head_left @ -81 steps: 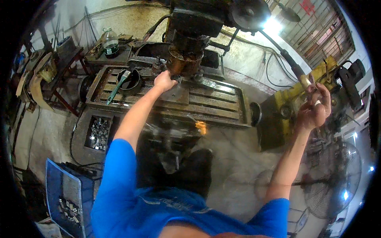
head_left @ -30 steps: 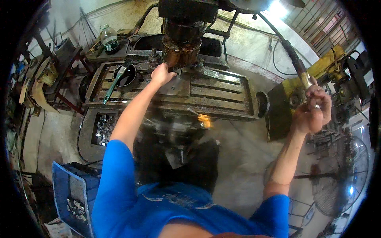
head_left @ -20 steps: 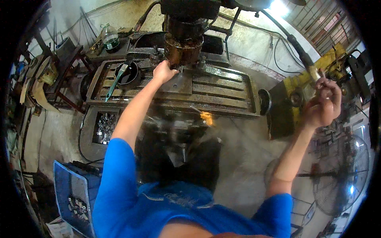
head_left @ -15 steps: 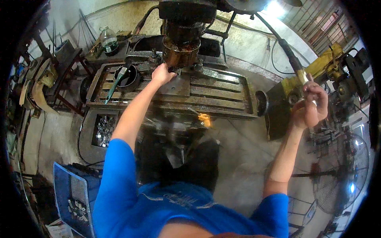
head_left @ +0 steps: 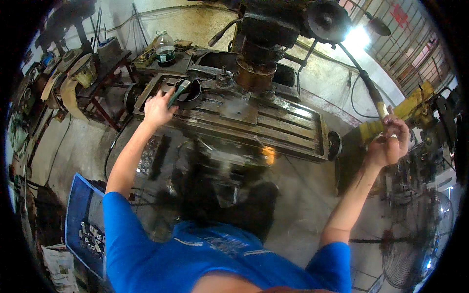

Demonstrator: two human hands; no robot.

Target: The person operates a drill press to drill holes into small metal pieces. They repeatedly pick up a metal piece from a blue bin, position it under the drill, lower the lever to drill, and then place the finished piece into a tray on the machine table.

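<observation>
My left hand [head_left: 159,109] is at the green handle of a brush [head_left: 181,90], its fingers spread and its thumb beside the handle. The brush leans across the rim of a dark round pot [head_left: 194,99] holding dark liquid, on the slotted machine table [head_left: 288,128]. Up on the right, my right hand [head_left: 387,141] is closed around the pale lower end of a long dark lever [head_left: 372,90] on the machine. The machine's brownish round head [head_left: 254,73] hangs above a flat metal plate [head_left: 239,111] on the table.
A blue crate [head_left: 78,215] with small metal parts stands at lower left. A tray of shiny parts [head_left: 149,156] lies below the table. A plastic bottle [head_left: 165,49] stands behind. A yellow thing [head_left: 268,155] is at the table's front edge; a fan [head_left: 415,249] stands at right.
My left hand has left the plate under the machine head and moved left to the brush at the pot. My right hand stays on the lever. The whole view has shifted and tilted.
</observation>
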